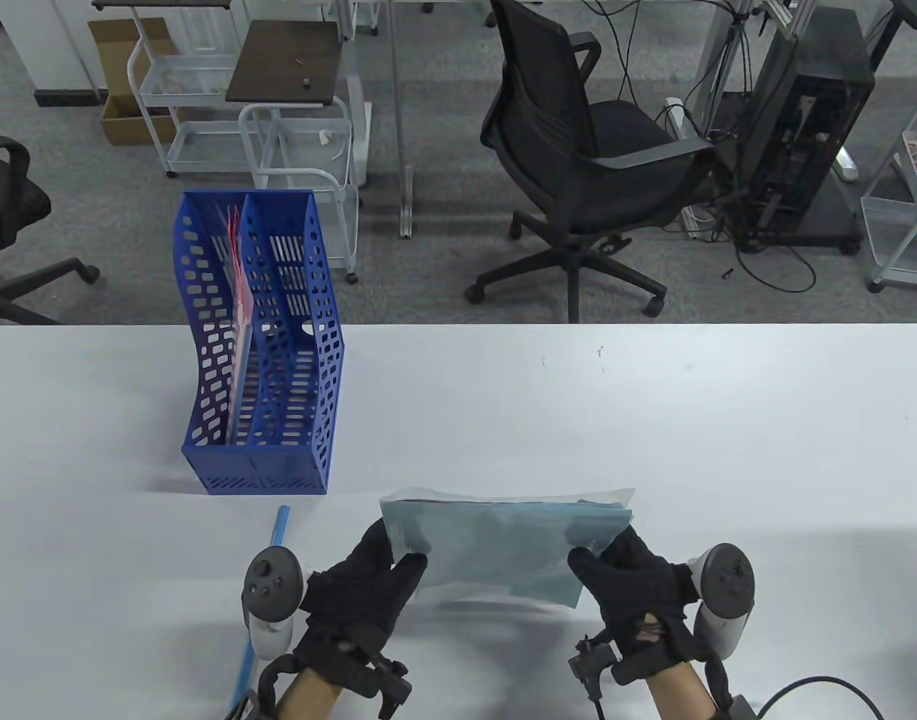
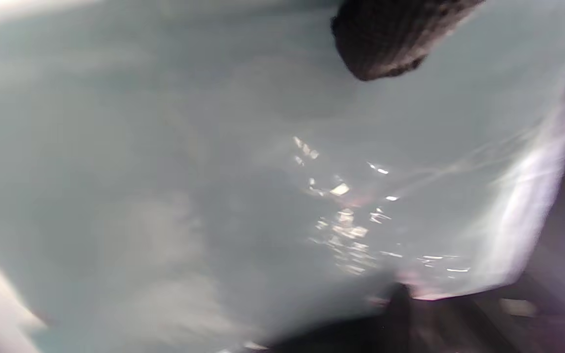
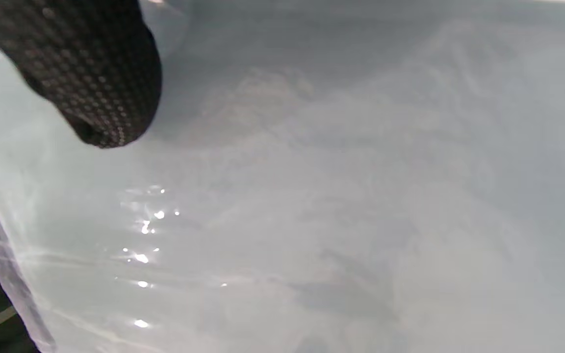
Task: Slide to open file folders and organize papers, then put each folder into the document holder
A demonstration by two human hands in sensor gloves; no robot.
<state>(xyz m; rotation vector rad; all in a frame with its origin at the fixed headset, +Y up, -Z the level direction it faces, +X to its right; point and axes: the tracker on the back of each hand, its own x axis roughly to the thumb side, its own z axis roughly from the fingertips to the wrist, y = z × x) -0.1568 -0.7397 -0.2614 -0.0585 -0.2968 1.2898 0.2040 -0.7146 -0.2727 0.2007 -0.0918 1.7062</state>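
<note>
A translucent pale-blue file folder with papers inside is held up off the white table, tilted with its top edge away from me. My left hand grips its left edge and my right hand grips its right edge. Both wrist views are filled by the folder's plastic sheet, with one gloved fingertip pressed on it in each. The blue document holder stands at the table's left, with a reddish folder in its left slot. A blue slide bar lies on the table by my left wrist.
Beyond the table's far edge are a black office chair, white wire carts and a computer tower. The holder's right slot looks empty.
</note>
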